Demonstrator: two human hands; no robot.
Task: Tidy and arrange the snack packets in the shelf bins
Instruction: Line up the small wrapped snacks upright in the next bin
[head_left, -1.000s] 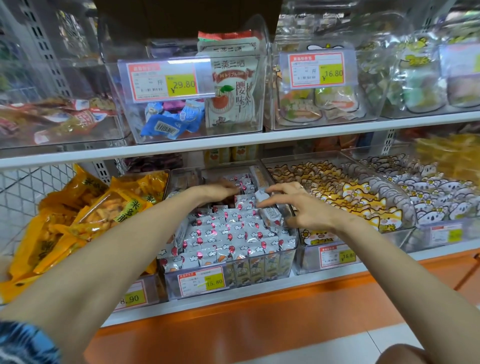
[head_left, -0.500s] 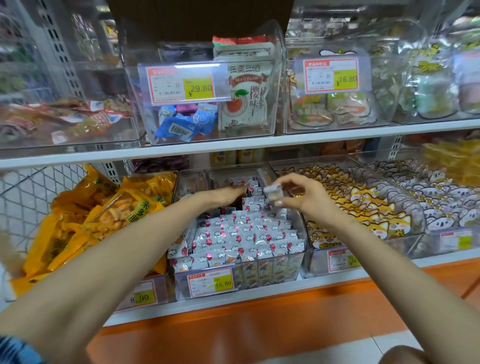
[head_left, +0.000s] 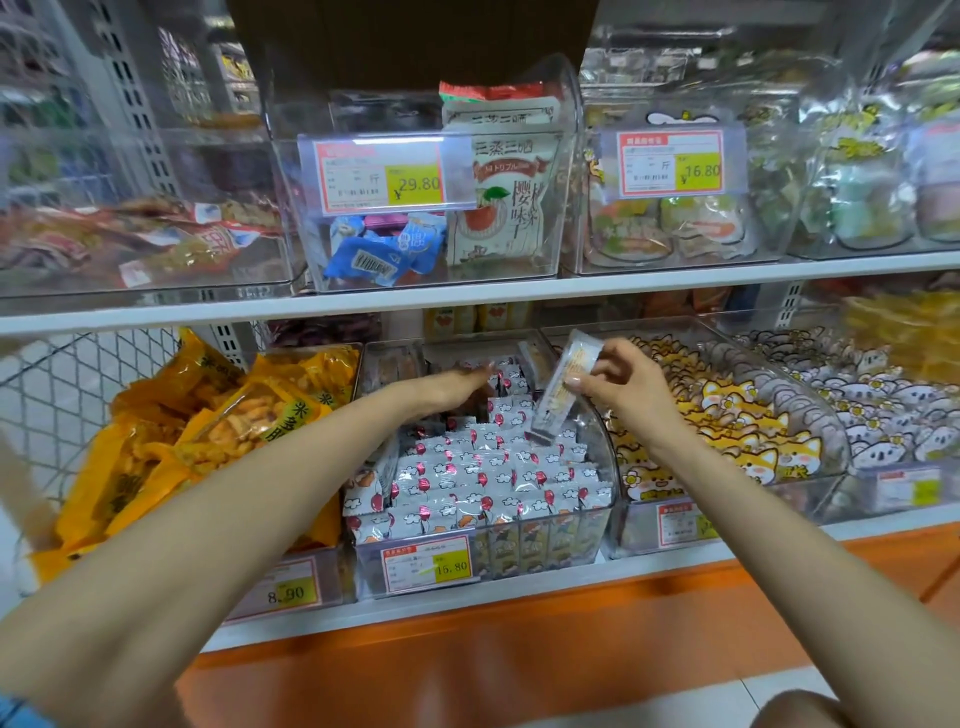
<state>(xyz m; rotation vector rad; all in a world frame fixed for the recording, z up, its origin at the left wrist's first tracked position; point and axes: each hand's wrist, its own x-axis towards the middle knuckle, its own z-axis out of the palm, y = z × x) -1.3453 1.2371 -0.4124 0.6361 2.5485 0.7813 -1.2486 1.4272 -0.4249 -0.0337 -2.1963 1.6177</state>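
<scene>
The right hand (head_left: 621, 389) pinches a long, narrow packet (head_left: 563, 389) between thumb and curled fingertips, gripping it at about its middle on the 3 o'clock edge. The packet's long axis is tilted: its upper end points to about 1 o'clock and its lower end to 7 o'clock, with a pale, orange-marked face turned toward the camera. It hangs just above the rows of white packets (head_left: 483, 467) (each printed with a red balloon) that fill the clear bin (head_left: 363, 566) at the middle of the lower shelf. The left hand (head_left: 457, 387) lies flat, palm down, with its fingers straight and close together, pointing to about 2 o'clock over the back rows of that bin; whether the fingertips press on the packets there cannot be told. The two hands are apart, the held packet between them. At 9 o'clock from the bin sits a heap of yellow bags (head_left: 208, 415); at 3 o'clock a bin of fox-face packets (head_left: 727, 415). At 12 o'clock, on the upper shelf (head_left: 156, 317), stands a clear box with a price tag (head_left: 384, 176) reading 29.80.
</scene>
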